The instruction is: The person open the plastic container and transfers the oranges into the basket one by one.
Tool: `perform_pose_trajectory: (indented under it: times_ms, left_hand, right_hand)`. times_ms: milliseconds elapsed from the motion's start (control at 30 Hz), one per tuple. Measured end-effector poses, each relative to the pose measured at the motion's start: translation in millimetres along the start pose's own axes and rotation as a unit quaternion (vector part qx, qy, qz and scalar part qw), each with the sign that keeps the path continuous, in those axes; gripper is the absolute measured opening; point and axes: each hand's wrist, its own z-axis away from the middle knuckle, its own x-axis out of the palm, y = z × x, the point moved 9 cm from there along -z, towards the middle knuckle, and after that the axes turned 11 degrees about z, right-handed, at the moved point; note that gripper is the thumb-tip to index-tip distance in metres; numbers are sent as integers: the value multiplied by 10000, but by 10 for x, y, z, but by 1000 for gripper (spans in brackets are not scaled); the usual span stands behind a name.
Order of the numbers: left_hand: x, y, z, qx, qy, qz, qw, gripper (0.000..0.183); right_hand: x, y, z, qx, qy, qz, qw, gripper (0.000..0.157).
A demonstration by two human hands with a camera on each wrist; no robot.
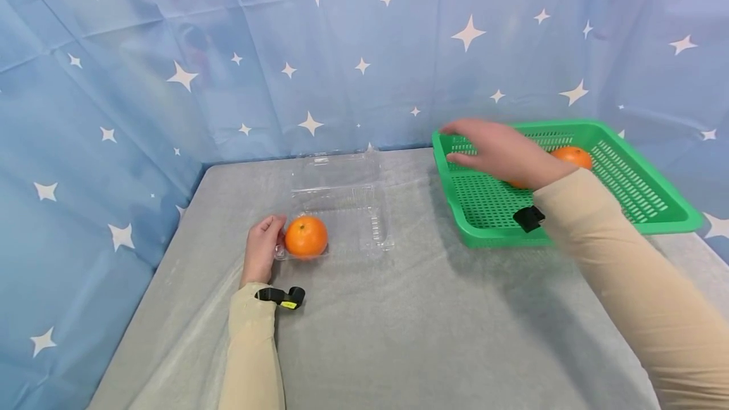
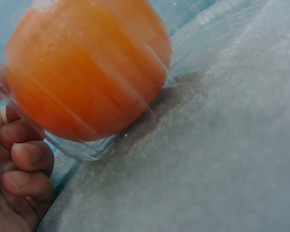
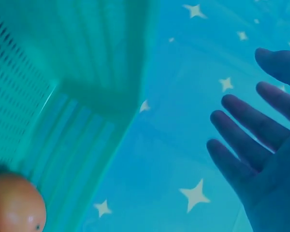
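A clear plastic clamshell container [image 1: 353,226] lies on the table with its lid folded back. One orange [image 1: 306,236] sits in its front left corner. My left hand [image 1: 264,242] pinches the container's left edge beside that orange; curled fingers [image 2: 31,157] show at the plastic wall in the left wrist view. Over the left part of a green basket [image 1: 469,236], my right hand [image 1: 504,152] is raised with nothing in it, its fingers spread in the right wrist view. Inside the basket lies an orange [image 1: 574,157]; a second orange is mostly hidden behind the right hand.
A grey cloth covers the table [image 1: 398,334]. Behind it and along the left side hangs a blue curtain [image 1: 370,37] with white stars. The basket stands at the back right, close to the curtain.
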Motion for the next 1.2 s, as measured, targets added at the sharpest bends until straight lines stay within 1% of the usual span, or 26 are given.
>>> perform_pose_trajectory:
  times_ms: [100, 200, 433, 600, 733, 867, 1000, 1200]
  left_hand:
    - [-17, -1, -6, 42, 27, -4, 10000, 43]
    - [-31, 2, -11, 42, 40, 7, 10000, 42]
    - [-50, 11, -5, -58, 83, -18, 9999, 39]
    - [-42, 18, -2, -46, 83, 64, 9999, 39]
    - [-19, 8, 6, -34, 9, 126, 9999, 41]
    - [-9, -11, 4, -32, -49, 137, 9999, 41]
    - [-7, 2, 9, -1, -6, 148, 9999, 41]
    - [17, 10, 16, 66, 10, 163, 9998, 40]
  right_hand:
    - [2, -115, -23, -27, 139, -142, 9998, 52]
    - [2, -233, -40, -97, 381, -232, 9990, 50]
    - [-22, -560, -42, -402, 986, -271, 9939, 43]
    - [-1, -785, -35, -646, 1234, -420, 9894, 41]
    - [87, -896, -47, -743, 1324, -617, 9865, 43]
    - [209, -972, -76, -741, 1394, -808, 9841, 44]
    - [324, -1061, -134, -774, 1462, -980, 9813, 43]
    - [507, -1262, -253, -986, 1380, -1292, 9770, 41]
